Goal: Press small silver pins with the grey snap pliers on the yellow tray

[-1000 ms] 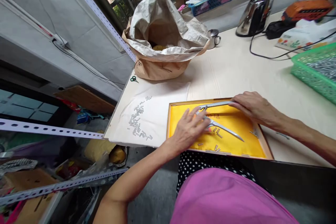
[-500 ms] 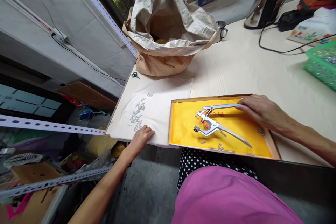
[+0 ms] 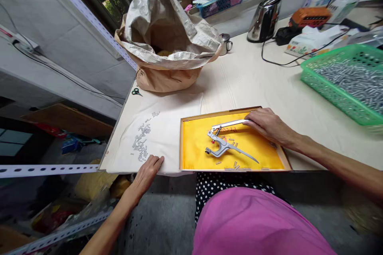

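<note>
Silver press pliers (image 3: 225, 140) lie open on a yellow-lined wooden tray (image 3: 191, 147) at the table's near edge. My right hand (image 3: 267, 123) rests on the upper handle of the pliers, fingers curled over its end. My left hand (image 3: 147, 174) lies at the near edge of a white cloth (image 3: 170, 123), fingers together and bent over the table edge, just below a scatter of several small metal pins (image 3: 140, 143). A few pins also lie in the tray.
A big crumpled paper sack (image 3: 167, 44) stands at the back of the table. A green basket (image 3: 329, 87) full of metal pins sits at the right. Kettle (image 3: 265, 18), cable, tissue box and green scissors (image 3: 137, 92) lie further back. Shelving rails run on the left.
My left hand left the pliers in the tray and moved left to the near edge of the white cloth. My right hand stayed on the pliers' handle. The view shifted right.
</note>
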`<state>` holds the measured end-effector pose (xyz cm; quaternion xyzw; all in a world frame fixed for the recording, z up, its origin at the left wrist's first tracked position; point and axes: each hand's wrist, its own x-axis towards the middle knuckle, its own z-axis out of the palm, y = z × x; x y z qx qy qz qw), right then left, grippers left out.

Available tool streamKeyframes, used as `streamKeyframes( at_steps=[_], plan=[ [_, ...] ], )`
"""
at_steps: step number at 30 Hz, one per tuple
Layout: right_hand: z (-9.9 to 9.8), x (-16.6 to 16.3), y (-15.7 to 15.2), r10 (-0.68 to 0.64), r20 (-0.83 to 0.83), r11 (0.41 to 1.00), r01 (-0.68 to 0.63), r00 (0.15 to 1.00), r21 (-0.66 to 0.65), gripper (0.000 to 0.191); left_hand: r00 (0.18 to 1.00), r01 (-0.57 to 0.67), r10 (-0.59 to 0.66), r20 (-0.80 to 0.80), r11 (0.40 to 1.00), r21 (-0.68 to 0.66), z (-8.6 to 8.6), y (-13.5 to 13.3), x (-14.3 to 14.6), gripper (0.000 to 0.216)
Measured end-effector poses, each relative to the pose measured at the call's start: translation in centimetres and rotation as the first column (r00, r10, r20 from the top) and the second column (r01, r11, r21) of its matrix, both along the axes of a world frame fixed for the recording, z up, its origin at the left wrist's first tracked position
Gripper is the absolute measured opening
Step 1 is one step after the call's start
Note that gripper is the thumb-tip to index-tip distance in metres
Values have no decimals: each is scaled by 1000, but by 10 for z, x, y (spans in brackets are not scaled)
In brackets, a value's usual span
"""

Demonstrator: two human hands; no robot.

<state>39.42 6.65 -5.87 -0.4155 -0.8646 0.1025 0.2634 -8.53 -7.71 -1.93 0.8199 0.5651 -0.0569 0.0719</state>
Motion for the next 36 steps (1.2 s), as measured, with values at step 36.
streamKeyframes(
  at_steps=[36],
  plan=[
    [19,-48,-8,92,203,994,-103,975,46,54,529,-371,787,317,551,-747,7,66,174,17]
  ],
)
